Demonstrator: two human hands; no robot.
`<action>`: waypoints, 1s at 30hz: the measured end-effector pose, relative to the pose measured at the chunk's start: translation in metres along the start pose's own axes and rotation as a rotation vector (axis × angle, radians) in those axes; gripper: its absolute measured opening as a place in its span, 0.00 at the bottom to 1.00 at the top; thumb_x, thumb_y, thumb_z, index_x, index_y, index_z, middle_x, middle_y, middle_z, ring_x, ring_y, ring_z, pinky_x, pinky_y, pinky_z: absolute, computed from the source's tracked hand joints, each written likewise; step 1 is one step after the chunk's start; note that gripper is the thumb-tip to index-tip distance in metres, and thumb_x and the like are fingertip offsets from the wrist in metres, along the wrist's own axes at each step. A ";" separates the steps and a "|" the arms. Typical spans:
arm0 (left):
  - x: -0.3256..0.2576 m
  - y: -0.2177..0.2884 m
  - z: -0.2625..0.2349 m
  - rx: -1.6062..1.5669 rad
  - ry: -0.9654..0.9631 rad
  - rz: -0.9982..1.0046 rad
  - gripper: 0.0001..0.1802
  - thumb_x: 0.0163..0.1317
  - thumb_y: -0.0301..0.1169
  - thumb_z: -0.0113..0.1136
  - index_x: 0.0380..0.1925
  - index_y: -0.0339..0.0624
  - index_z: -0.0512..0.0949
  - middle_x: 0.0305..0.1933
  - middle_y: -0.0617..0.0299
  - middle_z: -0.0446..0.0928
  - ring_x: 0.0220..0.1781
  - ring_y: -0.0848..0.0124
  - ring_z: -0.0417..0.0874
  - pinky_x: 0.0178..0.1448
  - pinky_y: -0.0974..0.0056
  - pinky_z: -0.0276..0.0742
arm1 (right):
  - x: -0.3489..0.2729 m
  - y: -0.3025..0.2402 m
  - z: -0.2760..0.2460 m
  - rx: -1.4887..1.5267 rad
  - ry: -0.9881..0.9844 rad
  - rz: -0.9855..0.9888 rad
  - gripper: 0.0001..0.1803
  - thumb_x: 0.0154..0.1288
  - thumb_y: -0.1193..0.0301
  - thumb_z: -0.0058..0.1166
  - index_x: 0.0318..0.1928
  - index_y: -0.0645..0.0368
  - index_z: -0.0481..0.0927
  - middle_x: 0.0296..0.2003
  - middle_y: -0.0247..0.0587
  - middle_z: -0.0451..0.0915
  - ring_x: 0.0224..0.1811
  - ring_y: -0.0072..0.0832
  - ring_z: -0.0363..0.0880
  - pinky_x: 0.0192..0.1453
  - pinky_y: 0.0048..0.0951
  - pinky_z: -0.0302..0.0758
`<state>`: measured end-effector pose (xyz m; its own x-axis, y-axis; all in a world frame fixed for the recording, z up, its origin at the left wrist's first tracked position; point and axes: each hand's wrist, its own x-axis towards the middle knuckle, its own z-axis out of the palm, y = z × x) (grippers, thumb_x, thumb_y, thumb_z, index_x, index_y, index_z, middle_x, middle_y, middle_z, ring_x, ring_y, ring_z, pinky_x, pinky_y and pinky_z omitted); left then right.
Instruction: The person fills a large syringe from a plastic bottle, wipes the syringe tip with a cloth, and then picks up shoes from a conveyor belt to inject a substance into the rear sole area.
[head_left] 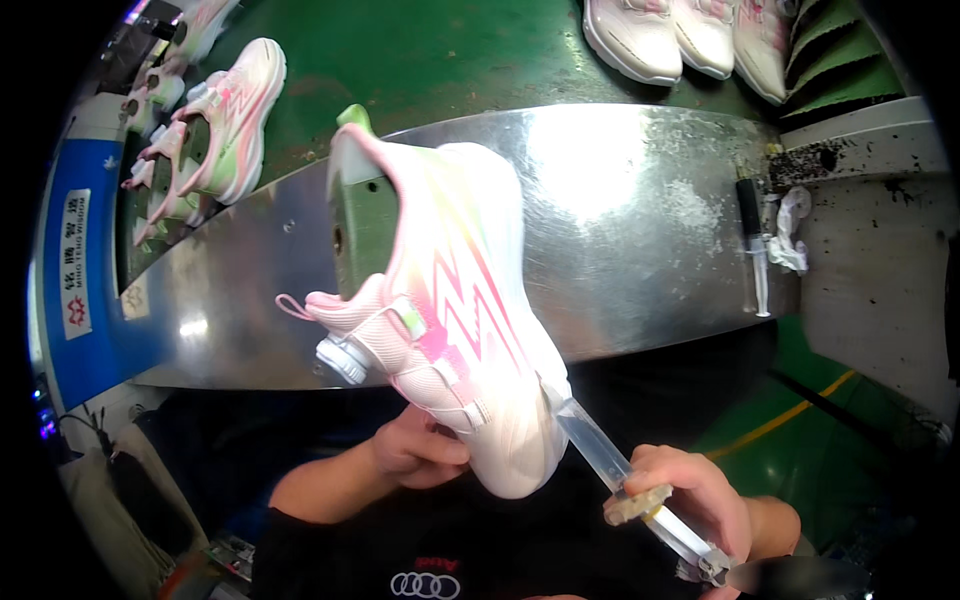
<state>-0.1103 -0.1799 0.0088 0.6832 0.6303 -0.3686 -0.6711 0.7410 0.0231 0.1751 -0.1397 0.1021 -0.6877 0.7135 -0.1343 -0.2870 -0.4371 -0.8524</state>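
Note:
My left hand (418,450) grips a white and pink sneaker (450,300) from below, near its toe. The shoe sits on a green last, heel up and away from me, with a round dial fastener on its side. In my right hand (700,505) is a clear plastic syringe (610,465), held by its barrel and plunger. Its tip touches the shoe's sole edge close to the toe.
A shiny metal work surface (620,230) curves in front of me. On its right end lie another syringe (755,255) and a crumpled white rag (790,230). More pink and white sneakers stand on the green belt at left (225,120) and top (680,35).

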 end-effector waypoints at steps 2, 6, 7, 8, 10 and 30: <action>0.014 -0.002 0.003 -0.020 -0.059 -0.032 0.34 0.53 0.17 0.56 0.62 0.39 0.61 0.60 0.53 0.69 0.63 0.58 0.69 0.65 0.55 0.65 | -0.007 -0.013 0.001 -0.120 0.002 0.003 0.54 0.38 0.39 0.66 0.58 0.66 0.66 0.44 0.47 0.78 0.42 0.30 0.75 0.44 0.26 0.63; 0.041 -0.006 0.013 0.021 -0.085 -0.056 0.30 0.56 0.19 0.56 0.60 0.38 0.63 0.60 0.52 0.69 0.62 0.57 0.70 0.64 0.52 0.67 | -0.030 -0.029 0.000 -0.264 -0.022 -0.019 0.52 0.44 0.31 0.56 0.58 0.61 0.67 0.44 0.50 0.79 0.40 0.31 0.77 0.42 0.27 0.60; 0.049 -0.007 0.013 0.066 -0.086 -0.062 0.29 0.56 0.19 0.56 0.60 0.38 0.64 0.59 0.52 0.70 0.62 0.56 0.70 0.65 0.51 0.67 | -0.034 -0.032 0.001 -0.283 -0.011 -0.012 0.52 0.44 0.31 0.56 0.58 0.61 0.67 0.44 0.50 0.79 0.40 0.31 0.77 0.42 0.27 0.60; 0.057 -0.006 0.018 0.062 -0.118 -0.065 0.29 0.56 0.19 0.57 0.59 0.38 0.64 0.58 0.51 0.71 0.61 0.56 0.71 0.64 0.51 0.68 | -0.038 -0.035 0.002 -0.318 0.013 -0.040 0.51 0.45 0.31 0.55 0.58 0.61 0.68 0.44 0.50 0.79 0.41 0.31 0.77 0.42 0.27 0.60; 0.070 -0.004 0.022 0.076 -0.145 -0.070 0.28 0.56 0.19 0.57 0.59 0.38 0.65 0.57 0.51 0.71 0.60 0.56 0.72 0.64 0.52 0.69 | -0.045 -0.038 0.003 -0.367 0.042 -0.068 0.51 0.45 0.31 0.55 0.57 0.61 0.68 0.44 0.51 0.79 0.41 0.31 0.77 0.41 0.27 0.60; 0.123 0.000 0.049 0.099 -0.310 0.010 0.20 0.64 0.23 0.52 0.57 0.40 0.68 0.58 0.52 0.71 0.63 0.60 0.70 0.63 0.56 0.72 | -0.043 -0.012 0.001 -0.887 0.123 -0.482 0.50 0.41 0.40 0.63 0.57 0.65 0.65 0.42 0.40 0.78 0.40 0.33 0.75 0.39 0.32 0.63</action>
<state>-0.0121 -0.0915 0.0094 0.7422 0.6668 -0.0673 -0.6574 0.7438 0.1207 0.2074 -0.1653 0.1189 -0.5415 0.7798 0.3141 0.1175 0.4401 -0.8902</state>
